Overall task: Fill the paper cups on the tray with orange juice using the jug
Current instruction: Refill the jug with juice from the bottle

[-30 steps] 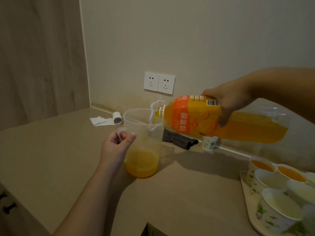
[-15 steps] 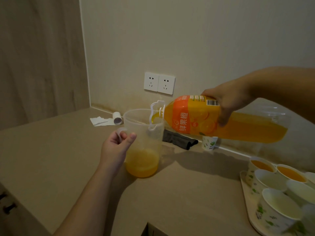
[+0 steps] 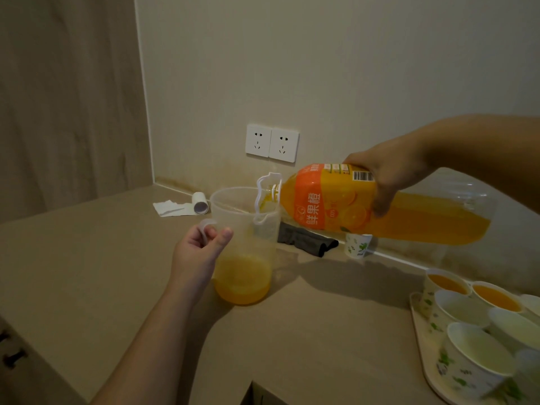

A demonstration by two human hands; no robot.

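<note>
A clear plastic jug [image 3: 244, 229] stands on the counter with orange juice in its bottom third. My left hand [image 3: 198, 249] grips its handle. My right hand [image 3: 388, 176] holds a large orange juice bottle [image 3: 350, 209] tipped almost flat, its mouth at the jug's rim, and juice runs into the jug. At the lower right a tray [image 3: 420, 340] carries several paper cups with green leaf print. Two cups at the back [image 3: 496, 296] hold juice; the nearer cups [image 3: 479, 349] look empty.
A lone paper cup [image 3: 357, 244] and a dark folded cloth [image 3: 306, 238] lie by the wall behind the jug. A white paper roll [image 3: 200, 203] lies in the corner. Wall sockets [image 3: 271, 143] sit above. The counter's front edge and drawer handles [image 3: 13, 358] are at lower left.
The juice level in the jug has risen slightly. Both hands and the bottle keep their places.
</note>
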